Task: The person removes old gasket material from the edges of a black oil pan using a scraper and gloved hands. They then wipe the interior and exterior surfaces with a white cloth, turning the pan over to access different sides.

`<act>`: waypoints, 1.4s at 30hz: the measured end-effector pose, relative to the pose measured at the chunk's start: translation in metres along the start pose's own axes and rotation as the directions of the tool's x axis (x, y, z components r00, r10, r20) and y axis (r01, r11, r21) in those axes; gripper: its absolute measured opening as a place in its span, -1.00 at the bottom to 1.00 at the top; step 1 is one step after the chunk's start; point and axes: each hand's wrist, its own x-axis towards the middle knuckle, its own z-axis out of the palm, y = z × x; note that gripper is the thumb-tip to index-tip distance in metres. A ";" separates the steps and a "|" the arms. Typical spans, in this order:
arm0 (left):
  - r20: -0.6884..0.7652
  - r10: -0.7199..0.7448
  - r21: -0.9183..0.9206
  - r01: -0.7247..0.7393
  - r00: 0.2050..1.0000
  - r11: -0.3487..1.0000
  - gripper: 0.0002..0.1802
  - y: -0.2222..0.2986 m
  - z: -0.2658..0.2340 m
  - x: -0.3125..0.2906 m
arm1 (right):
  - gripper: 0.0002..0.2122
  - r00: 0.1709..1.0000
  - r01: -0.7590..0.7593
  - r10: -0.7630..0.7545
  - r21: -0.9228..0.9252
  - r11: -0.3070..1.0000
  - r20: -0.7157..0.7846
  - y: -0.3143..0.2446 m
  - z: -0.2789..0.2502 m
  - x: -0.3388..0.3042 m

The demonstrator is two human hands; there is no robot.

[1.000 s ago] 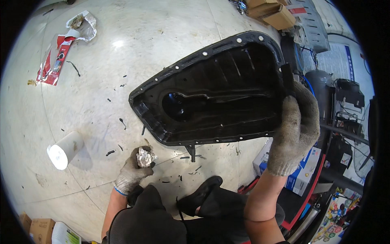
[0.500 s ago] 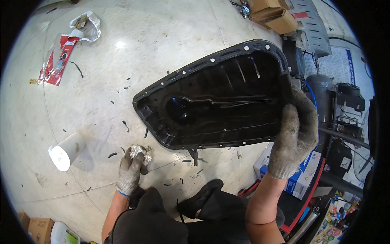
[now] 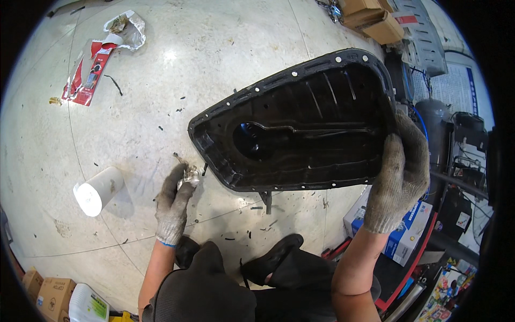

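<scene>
A black oil pan point(image 3: 316, 134) is held up over the floor, its hollow side toward me and bolt holes dotted along its rim. My right hand point(image 3: 399, 172), in a dirty knit glove, grips its right end, thumb on the inside. The fingers behind the pan are partly hidden. Lower left of the pan, my gloved left hand point(image 3: 174, 206) pinches a crumpled, soiled wad of paper towel point(image 3: 189, 176). That wad is close to the pan's left corner but apart from it.
A white paper roll point(image 3: 99, 190) lies on the floor at left. Torn red packaging point(image 3: 88, 78) sits beyond it. Dark scraps litter the floor point(image 3: 155, 70). A blue-white box point(image 3: 405, 231) stands right, near a grey cylinder point(image 3: 431, 121). Cardboard boxes point(image 3: 53, 295) and a white jug point(image 3: 88, 305) are lower left.
My left hand has moved up with the paper wad, nearer the pan's left corner. The view has shifted slightly, and my right hand keeps its grip on the pan.
</scene>
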 end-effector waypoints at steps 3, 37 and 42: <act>-0.093 0.225 0.200 -0.204 0.970 0.958 -0.31 -0.003 0.009 0.019 | -0.76 1.000 0.010 -0.010 0.006 1.000 -0.006 -0.001 0.001 -0.002; 0.385 0.577 0.595 -0.672 0.720 0.442 -0.70 -0.048 0.073 0.018 | -0.70 0.930 0.152 -0.170 0.080 0.985 0.325 -0.050 -0.024 -0.018; 0.517 0.399 0.480 -0.642 0.758 0.598 -0.73 -0.039 0.062 0.017 | -0.71 0.949 0.114 -0.148 0.132 0.985 0.280 -0.046 -0.025 -0.027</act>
